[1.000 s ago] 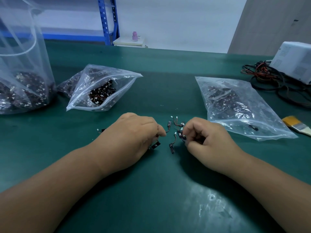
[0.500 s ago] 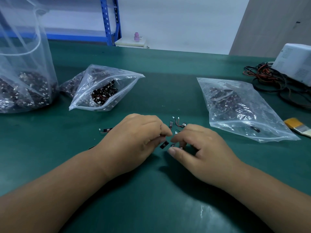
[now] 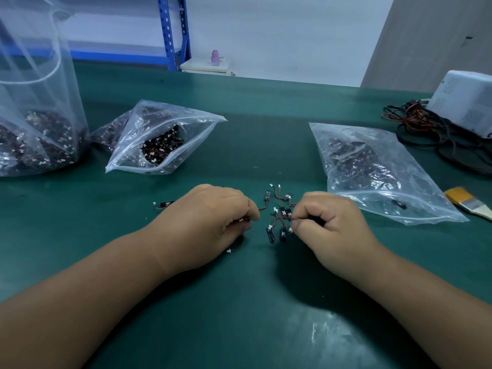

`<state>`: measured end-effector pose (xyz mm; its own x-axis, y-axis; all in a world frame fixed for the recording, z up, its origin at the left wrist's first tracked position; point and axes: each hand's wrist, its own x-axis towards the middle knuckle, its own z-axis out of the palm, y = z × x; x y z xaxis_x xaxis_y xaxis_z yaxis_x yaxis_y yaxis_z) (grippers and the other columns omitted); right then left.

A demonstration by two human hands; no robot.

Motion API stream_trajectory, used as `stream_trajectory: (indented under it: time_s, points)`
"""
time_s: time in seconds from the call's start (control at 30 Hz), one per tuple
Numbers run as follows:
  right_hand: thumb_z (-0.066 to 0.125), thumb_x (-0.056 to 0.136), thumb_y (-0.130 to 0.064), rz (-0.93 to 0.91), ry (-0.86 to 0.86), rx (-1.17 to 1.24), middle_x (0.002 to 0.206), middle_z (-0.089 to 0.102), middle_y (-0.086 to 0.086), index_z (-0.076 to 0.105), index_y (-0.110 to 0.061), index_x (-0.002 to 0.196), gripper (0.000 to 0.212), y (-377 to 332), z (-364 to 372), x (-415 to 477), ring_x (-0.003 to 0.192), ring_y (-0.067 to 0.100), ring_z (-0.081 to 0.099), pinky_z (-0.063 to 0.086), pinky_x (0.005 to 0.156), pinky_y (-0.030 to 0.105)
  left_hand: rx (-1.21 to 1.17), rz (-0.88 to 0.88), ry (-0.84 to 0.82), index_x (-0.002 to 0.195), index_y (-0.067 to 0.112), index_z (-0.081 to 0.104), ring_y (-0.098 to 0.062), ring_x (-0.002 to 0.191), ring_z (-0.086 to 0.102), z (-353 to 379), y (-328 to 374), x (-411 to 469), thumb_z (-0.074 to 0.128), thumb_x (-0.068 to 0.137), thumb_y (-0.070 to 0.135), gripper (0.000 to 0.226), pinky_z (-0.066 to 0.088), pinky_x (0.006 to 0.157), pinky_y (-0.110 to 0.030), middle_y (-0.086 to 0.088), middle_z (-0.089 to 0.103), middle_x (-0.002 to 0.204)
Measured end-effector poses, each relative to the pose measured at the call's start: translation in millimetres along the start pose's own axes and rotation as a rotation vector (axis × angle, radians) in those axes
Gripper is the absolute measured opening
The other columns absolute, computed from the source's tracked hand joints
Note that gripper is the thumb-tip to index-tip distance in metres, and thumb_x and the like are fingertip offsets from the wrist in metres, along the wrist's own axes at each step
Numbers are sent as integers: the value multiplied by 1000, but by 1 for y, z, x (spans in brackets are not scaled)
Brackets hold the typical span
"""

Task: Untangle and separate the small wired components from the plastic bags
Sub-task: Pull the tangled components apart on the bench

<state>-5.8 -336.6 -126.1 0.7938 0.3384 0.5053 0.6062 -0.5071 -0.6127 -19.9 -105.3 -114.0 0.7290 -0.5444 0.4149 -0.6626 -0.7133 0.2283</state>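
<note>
Wired components (image 3: 277, 222) stretch sideways between pinching left hand (image 3: 213, 222) and right hand (image 3: 330, 225).

Left hand (image 3: 213, 222) fingertips curl under; the wire (image 3: 262, 208) it pinches is mostly hidden (only a white plug peeks out). Right hand (image 3: 327, 222) pinches the wire tangle (image 3: 278, 217), whose pieces are too small to count. Big bag (image 3: 40, 102) at 10 o'clock is cut off by the left and top edges. White box (image 3: 466, 102) at 2 o'clock and brush (image 3: 468, 203) at 3 o'clock are cut off at the right edge. Small bag (image 3: 111, 131) is half hidden behind the open bag (image 3: 165, 139).

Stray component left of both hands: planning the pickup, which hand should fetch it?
Left. The left hand, pinching a wire, lies beside the stray component; the right hand pinches the tangled cluster farther off.
</note>
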Motion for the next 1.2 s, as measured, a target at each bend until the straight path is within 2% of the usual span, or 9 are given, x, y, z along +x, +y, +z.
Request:
stream_trajectory:
  time_s: [0.1,0.23,0.4,0.6,0.87,1.03,1.2]
  points:
    - [53,70,-12,40,-62,-134,59,54,-7,55,-21,55,17,8,-13,4,61,13,54,46,58,34,67,-20,-58,102,28,66,-9,92,61,2,-3,-1,68,90,27,13,46,86,-39,17,65,93]
    - [48,70,-25,74,-150,-300,63,57,-7,59,-21,59,16,8,-12,2,67,14,55,49,62,38,83,-51,-53,105,33,65,-7,96,59,1,-3,-3,65,87,34,17,44,87,-37,19,64,97]
    - [45,73,-27,117,-20,-378,71,59,-7,64,-20,66,22,10,-13,4,74,17,57,51,66,39,123,-166,-136,113,39,60,-4,100,50,0,-3,-2,51,81,47,34,41,94,-35,24,56,102]
    - [50,76,-24,108,16,-326,70,61,-10,66,-21,68,19,13,-10,4,73,13,59,52,66,38,139,-178,-179,91,39,57,-3,86,43,0,-5,-1,44,82,54,22,41,89,-36,20,52,87]
    - [51,77,-22,83,60,-280,69,60,-10,67,-22,68,19,15,-9,4,73,11,59,51,65,36,87,-143,-167,90,38,52,-4,89,43,-1,-4,0,54,86,43,6,41,91,-36,21,51,90]
    - [54,82,-18,-26,76,-308,72,58,-7,68,-18,74,16,10,-8,1,71,18,56,49,62,39,59,-90,-112,88,33,59,-7,83,51,-3,2,1,54,84,35,7,43,90,-37,18,58,85]
    - [59,87,-17,-151,64,-329,79,61,-4,73,-16,83,15,1,0,-5,70,22,60,51,59,39,41,-37,-101,87,30,62,-4,78,53,-2,1,1,62,85,28,3,43,87,-30,17,61,81]
